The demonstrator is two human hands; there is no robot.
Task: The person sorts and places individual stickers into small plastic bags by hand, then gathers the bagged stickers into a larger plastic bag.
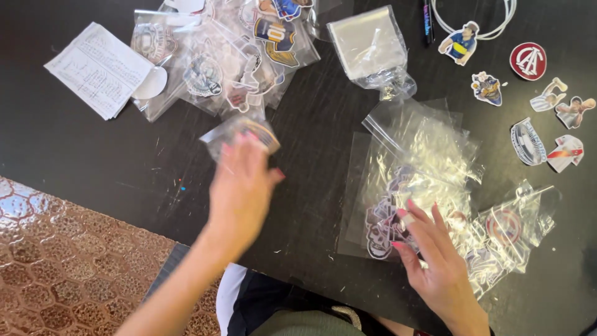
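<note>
- The left hand (241,186) is blurred; its fingers are closed around a small clear bag (241,132) with a sticker inside, held up over the dark worktop (81,155)
- This small bag is just below the heap of filled clear bags (217,56) at the top middle of the worktop
- The right hand (435,261) is open, fingers spread, and its fingertips (401,214) press on a flat pile of clear plastic bags (416,168) with stickers under the film; it grips nothing
- Just beside the right hand, on its right, lies another clear bag with a round sticker (507,227) in it
- A stack of empty clear bags (367,43) lies at the top, between the heap and the loose stickers
- Loose stickers lie well apart from the hands at the right: a figure in blue and yellow (460,42), a round red badge (528,61), a stadium shape (527,142) and a white shirt with a red stripe (566,152)
- A folded sheet of paper (99,68) with printed lines lies at the top left, touching the heap
- A white cable loop (479,28) and a dark pen (428,22) are at the top edge
- At the lower left one sees a floor with brown hexagon pattern (56,267)
</note>
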